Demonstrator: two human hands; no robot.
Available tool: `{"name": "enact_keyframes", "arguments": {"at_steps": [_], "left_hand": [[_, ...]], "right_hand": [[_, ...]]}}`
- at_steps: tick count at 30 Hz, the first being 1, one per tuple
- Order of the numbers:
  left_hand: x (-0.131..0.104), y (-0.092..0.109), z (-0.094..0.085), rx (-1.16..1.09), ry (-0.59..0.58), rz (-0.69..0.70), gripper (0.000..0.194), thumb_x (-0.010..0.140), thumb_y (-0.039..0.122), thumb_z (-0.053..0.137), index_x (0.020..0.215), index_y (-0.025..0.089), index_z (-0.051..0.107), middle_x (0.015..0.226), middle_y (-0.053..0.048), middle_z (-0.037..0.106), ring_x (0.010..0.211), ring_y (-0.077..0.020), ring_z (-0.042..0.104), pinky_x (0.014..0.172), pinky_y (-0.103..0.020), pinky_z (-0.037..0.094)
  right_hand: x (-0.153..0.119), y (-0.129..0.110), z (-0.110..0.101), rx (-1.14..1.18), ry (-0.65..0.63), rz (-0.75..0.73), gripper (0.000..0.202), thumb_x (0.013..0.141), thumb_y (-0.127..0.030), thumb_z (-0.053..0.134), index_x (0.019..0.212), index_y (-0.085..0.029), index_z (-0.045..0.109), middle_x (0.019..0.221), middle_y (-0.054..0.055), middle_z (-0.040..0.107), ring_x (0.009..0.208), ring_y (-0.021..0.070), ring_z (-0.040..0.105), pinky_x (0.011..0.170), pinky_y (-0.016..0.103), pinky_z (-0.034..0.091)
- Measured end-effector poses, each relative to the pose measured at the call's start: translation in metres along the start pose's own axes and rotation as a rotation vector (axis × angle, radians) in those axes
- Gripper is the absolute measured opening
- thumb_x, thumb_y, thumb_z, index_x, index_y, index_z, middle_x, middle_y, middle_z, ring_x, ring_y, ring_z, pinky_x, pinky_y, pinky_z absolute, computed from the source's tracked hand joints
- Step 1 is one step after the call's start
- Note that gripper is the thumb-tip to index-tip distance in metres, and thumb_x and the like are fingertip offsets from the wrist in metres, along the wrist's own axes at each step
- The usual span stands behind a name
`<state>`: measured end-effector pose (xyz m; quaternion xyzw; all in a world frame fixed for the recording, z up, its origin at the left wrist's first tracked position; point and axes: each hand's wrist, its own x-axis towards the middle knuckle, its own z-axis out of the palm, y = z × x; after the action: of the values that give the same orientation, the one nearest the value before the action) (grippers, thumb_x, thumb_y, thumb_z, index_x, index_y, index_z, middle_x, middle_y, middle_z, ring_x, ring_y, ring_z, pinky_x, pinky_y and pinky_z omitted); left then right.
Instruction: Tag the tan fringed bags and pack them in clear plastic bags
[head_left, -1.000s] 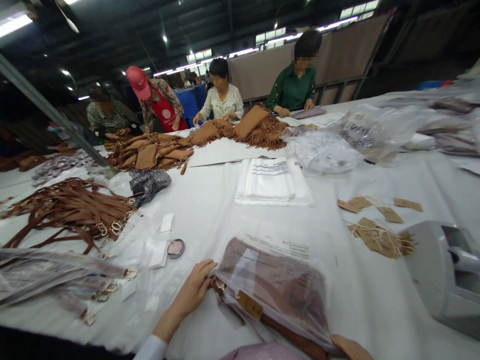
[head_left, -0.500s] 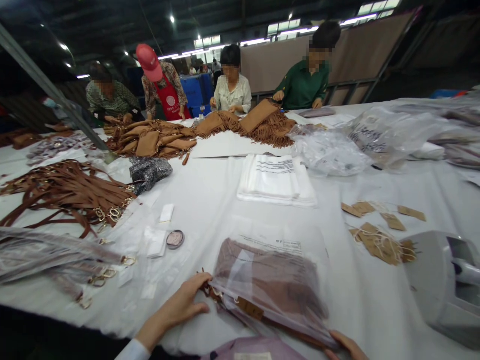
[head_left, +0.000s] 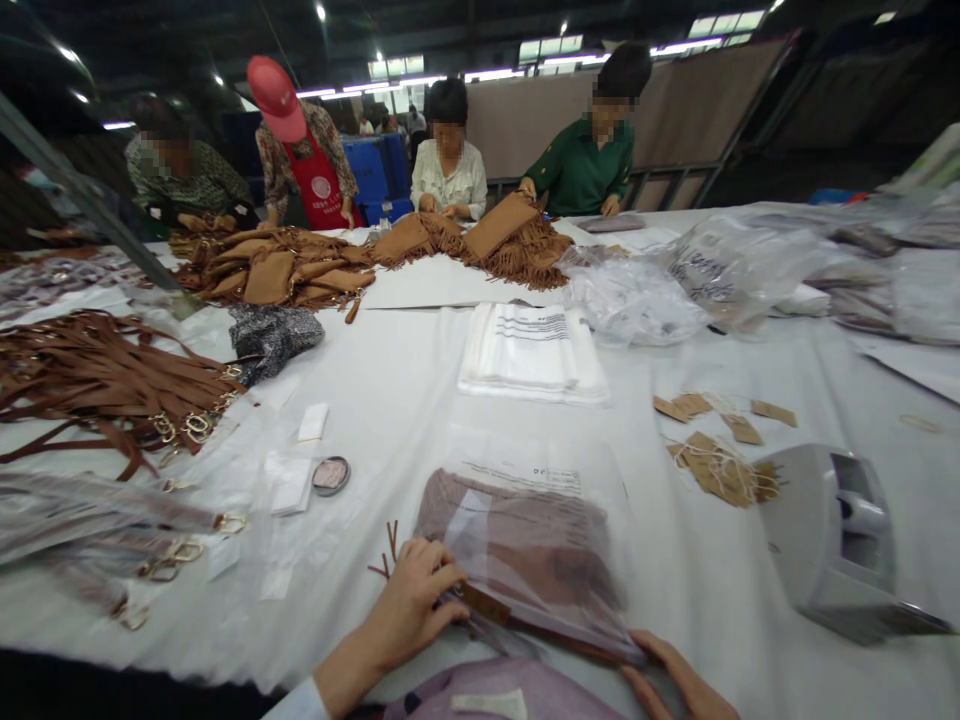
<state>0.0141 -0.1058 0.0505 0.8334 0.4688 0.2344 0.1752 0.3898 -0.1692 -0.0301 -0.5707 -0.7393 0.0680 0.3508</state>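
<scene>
A brown suede fringed handbag (head_left: 525, 545) lies inside a clear printed plastic bag (head_left: 600, 470), whose mouth faces me. My left hand (head_left: 420, 595) is curled at the left corner of that mouth, closed on the handbag's edge. Thin brown tassel strands (head_left: 388, 552) poke out beyond the fingers; what exactly they pinch is partly hidden. At the right corner, my right hand (head_left: 671, 675) grips the edge of the plastic between thumb and fingers. A brown card tag (head_left: 486, 603) shows at the opening. Closer to me is a mauve cloth surface (head_left: 480, 685) with a pale label.
Brown straps (head_left: 97, 385) with metal clasps and plastic-wrapped straps (head_left: 90, 530) lie left. A round tin (head_left: 331, 475) sits nearby. Ahead is a stack of printed plastic bags (head_left: 532, 350); to the right, card tags (head_left: 716, 470) and a grey-white dispenser (head_left: 832, 540). Several people work across the table.
My left hand has moved right along the bag's mouth, and its fingers have curled in. The tassel strands now stick out on its far side. The view has shifted slightly right.
</scene>
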Motion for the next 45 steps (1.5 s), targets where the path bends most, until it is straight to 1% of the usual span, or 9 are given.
{"name": "enact_keyframes", "arguments": {"at_steps": [2,5,11,18,26,29,34,41,45], "left_hand": [[0.001,0.004,0.015,0.062,0.128,0.103,0.001,0.084,0.022,0.063,0.084,0.021,0.063,0.079,-0.003,0.060,0.076,-0.0184,0.052,0.070,-0.034,0.040],[-0.008,0.003,0.034,0.121,0.272,0.290,0.014,0.087,0.012,0.052,0.087,0.020,0.063,0.072,-0.002,0.060,0.067,-0.0162,0.049,0.065,-0.032,0.036],[-0.026,-0.007,0.055,0.177,0.295,0.438,0.016,0.088,0.011,0.047,0.089,0.018,0.061,0.089,-0.007,0.071,0.078,-0.0176,0.059,0.072,-0.033,0.044],[-0.026,-0.001,0.065,0.271,0.215,0.233,0.025,0.089,0.009,0.035,0.085,0.019,0.058,0.129,-0.013,0.062,0.126,-0.0247,0.050,0.099,-0.046,0.043],[-0.003,0.006,0.044,-0.077,0.157,-0.080,0.010,0.089,0.018,0.049,0.089,0.022,0.058,0.108,-0.008,0.069,0.101,-0.0211,0.064,0.085,-0.039,0.054],[-0.001,0.001,0.041,0.044,0.125,0.063,0.013,0.087,0.013,0.049,0.088,0.021,0.060,0.120,-0.011,0.065,0.109,-0.0244,0.061,0.091,-0.044,0.051],[-0.008,-0.018,0.059,0.307,0.350,0.301,0.029,0.085,0.005,0.047,0.104,0.019,0.063,0.125,-0.014,0.063,0.122,-0.0269,0.054,0.095,-0.045,0.050],[0.005,-0.005,0.051,0.397,0.224,0.124,0.034,0.089,0.016,0.049,0.121,0.022,0.058,0.124,-0.012,0.063,0.117,-0.0287,0.056,0.095,-0.049,0.049],[-0.008,-0.004,0.039,0.310,0.248,0.141,0.020,0.085,0.027,0.063,0.106,0.024,0.062,0.092,-0.005,0.070,0.085,-0.0223,0.063,0.079,-0.039,0.050]], "right_hand": [[0.000,0.001,0.001,0.010,-0.002,0.033,0.039,0.086,-0.056,0.053,0.102,-0.024,0.067,0.090,0.001,0.075,0.074,0.0188,0.073,0.074,0.025,0.062],[0.002,-0.004,0.000,0.022,0.001,0.101,0.041,0.085,-0.060,0.052,0.099,-0.024,0.068,0.089,0.001,0.075,0.073,0.0185,0.072,0.073,0.025,0.061],[0.015,-0.025,-0.009,0.052,-0.010,0.300,0.049,0.084,-0.068,0.046,0.090,-0.025,0.069,0.078,0.000,0.074,0.068,0.0171,0.070,0.070,0.023,0.059],[0.021,-0.021,-0.018,0.191,-0.136,0.302,0.039,0.080,-0.064,0.059,0.084,-0.027,0.070,0.077,-0.002,0.075,0.065,0.0169,0.071,0.070,0.022,0.059],[0.013,-0.018,-0.009,0.203,-0.036,0.327,0.040,0.081,-0.063,0.058,0.087,-0.026,0.070,0.079,0.000,0.075,0.069,0.0188,0.071,0.073,0.025,0.059],[0.011,-0.009,-0.007,0.224,-0.067,0.293,0.039,0.079,-0.063,0.061,0.088,-0.026,0.070,0.080,0.000,0.075,0.068,0.0192,0.072,0.073,0.025,0.060],[0.006,-0.002,-0.003,0.223,-0.070,0.281,0.037,0.080,-0.060,0.061,0.089,-0.026,0.070,0.082,0.001,0.075,0.070,0.0194,0.072,0.075,0.026,0.060],[0.006,0.001,-0.002,0.169,-0.065,0.192,0.035,0.082,-0.058,0.060,0.090,-0.025,0.070,0.082,0.001,0.076,0.068,0.0186,0.072,0.069,0.023,0.061],[0.010,-0.002,-0.010,0.119,-0.101,0.155,0.030,0.083,-0.052,0.062,0.094,-0.025,0.069,0.085,0.000,0.076,0.071,0.0178,0.072,0.068,0.021,0.060]]}}
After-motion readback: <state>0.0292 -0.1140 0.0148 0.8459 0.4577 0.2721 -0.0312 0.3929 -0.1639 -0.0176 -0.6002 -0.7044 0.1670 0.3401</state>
